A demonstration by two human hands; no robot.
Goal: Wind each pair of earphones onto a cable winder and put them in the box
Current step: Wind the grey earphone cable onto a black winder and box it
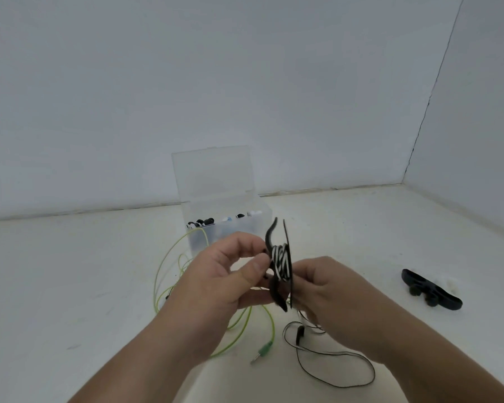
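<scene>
Our left hand (216,274) and right hand (332,298) both grip the black cable winder (271,237), wrapped with striped earphone cable (281,261), before the box (216,238).

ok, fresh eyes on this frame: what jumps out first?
The black flat cable winder wrapped in black-and-white earphone cable, pinched mid-frame between left hand and right hand. Loose lime-green earphone cable sprawls on the table below; a clear plastic box, lid up, stands behind, a spare black winder at right.
</scene>
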